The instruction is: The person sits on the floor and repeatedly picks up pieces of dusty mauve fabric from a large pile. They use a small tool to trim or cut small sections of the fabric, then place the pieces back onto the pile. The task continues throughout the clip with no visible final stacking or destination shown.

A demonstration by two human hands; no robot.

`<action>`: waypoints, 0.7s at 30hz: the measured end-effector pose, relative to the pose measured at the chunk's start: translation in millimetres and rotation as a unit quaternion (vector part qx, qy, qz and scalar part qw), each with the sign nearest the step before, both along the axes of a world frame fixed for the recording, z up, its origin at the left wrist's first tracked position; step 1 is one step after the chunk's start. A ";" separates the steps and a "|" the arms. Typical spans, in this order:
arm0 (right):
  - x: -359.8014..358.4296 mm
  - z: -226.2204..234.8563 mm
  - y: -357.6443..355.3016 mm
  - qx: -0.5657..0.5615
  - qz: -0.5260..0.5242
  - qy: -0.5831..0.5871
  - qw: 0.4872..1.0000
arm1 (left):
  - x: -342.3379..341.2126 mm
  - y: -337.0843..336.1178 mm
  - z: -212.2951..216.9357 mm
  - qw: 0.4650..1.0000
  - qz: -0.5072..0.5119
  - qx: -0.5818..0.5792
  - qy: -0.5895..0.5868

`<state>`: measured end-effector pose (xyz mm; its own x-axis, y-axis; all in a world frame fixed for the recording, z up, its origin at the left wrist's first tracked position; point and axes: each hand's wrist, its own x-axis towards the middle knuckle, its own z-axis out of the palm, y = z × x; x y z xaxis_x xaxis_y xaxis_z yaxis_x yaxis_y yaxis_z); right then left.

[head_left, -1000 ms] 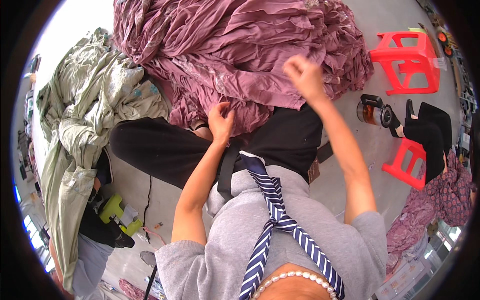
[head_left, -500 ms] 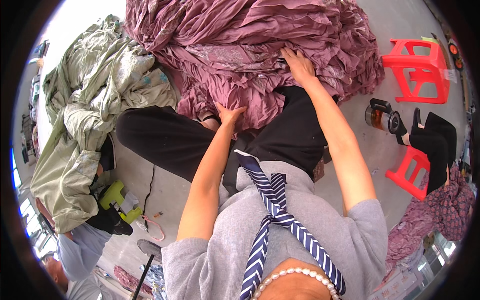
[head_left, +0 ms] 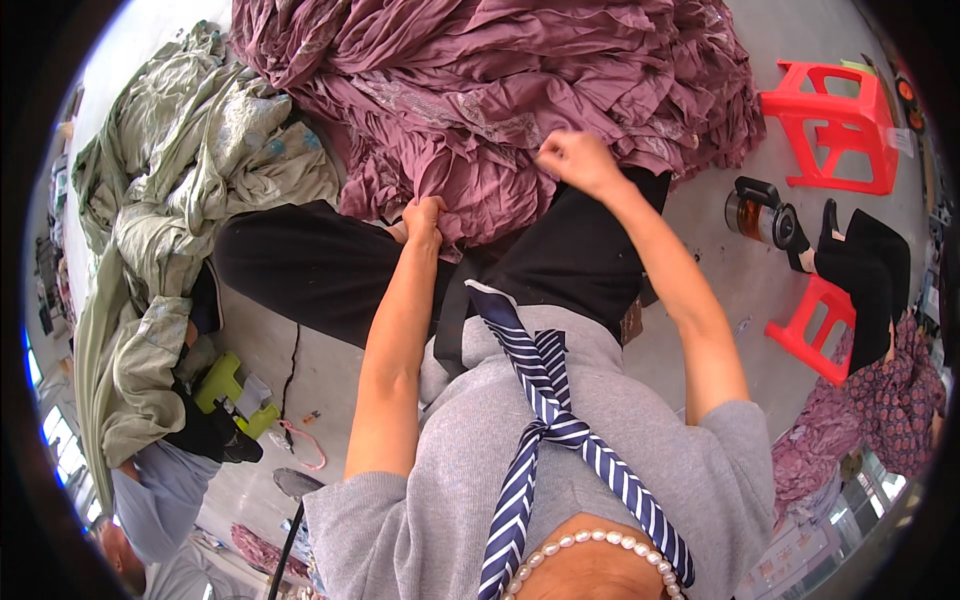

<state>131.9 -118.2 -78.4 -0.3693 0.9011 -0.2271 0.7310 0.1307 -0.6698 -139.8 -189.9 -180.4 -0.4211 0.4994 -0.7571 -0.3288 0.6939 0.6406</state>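
Observation:
A large heap of crumpled mauve fabric (head_left: 470,60), with patterned silvery bands in its folds, lies in front of my legs and partly over them. My left hand (head_left: 424,218) is closed on a bunch of this cloth at the heap's near edge, pulling it into a small peak. Just above the heap and my right thigh, my right hand (head_left: 582,160) is curled with its fingers pressed together. Whatever those fingers hold, if anything, cannot be made out.
Pale green fabric (head_left: 150,240) spreads at the left, where a person in light blue (head_left: 170,490) sits beside a lime-green stool (head_left: 235,395). At the right are a red stool (head_left: 835,125), a glass jug (head_left: 760,215), a second red stool (head_left: 815,325) and another person's black-clad leg (head_left: 870,265).
My right hand has lifted off the cloth, drawn nearer and curled its fingers. The left hand has moved slightly left and tightened on the mauve fabric, stretching a fold.

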 end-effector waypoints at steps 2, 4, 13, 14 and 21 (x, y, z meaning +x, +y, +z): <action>-15.7 -14.9 -22.0 0.006 0.070 -0.083 0.994 | 1.7 4.0 9.2 1.000 0.004 -0.015 0.005; -34.3 -26.2 -29.0 -0.069 0.082 -0.171 0.979 | 4.0 7.6 29.1 0.999 0.015 -0.027 0.009; -34.5 13.0 -20.2 -0.361 -0.211 0.501 0.758 | -57.2 77.5 124.3 0.950 -0.049 0.218 -0.218; -30.5 17.9 -9.0 -0.348 -0.228 0.553 0.722 | -51.3 90.9 137.6 0.919 -0.067 0.311 -0.233; -19.5 -11.1 31.4 -0.416 -0.208 0.641 0.610 | -26.3 115.5 123.6 0.940 -0.094 0.322 0.067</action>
